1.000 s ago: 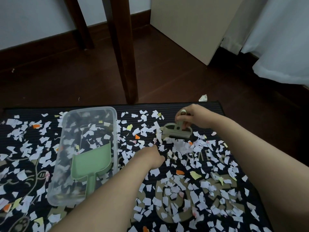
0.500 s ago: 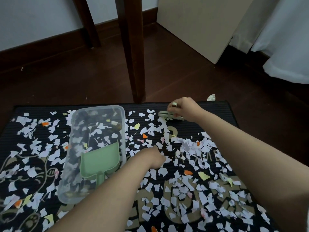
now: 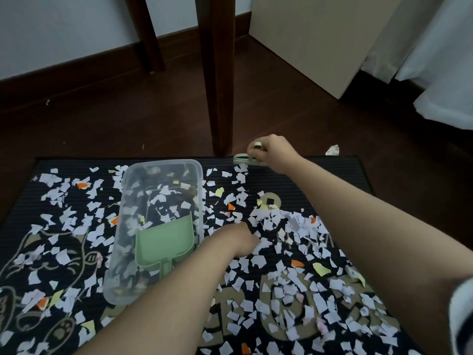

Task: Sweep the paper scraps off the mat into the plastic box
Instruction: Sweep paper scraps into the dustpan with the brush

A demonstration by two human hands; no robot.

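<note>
Now, right hand: gripped brush, moved to mat's far edge.
Left hand: curled, grip unclear.
Box: scraps, green scoop.

Dim room with a dark wood floor.
A dark wooden leg stands on the floor. Behind it to the left is a second leg, near the brown skirting that runs under a pale wall. Right of the front leg a beige panel stands on the floor, and further right a white curtain hangs low. The light is weak and even.
</note>
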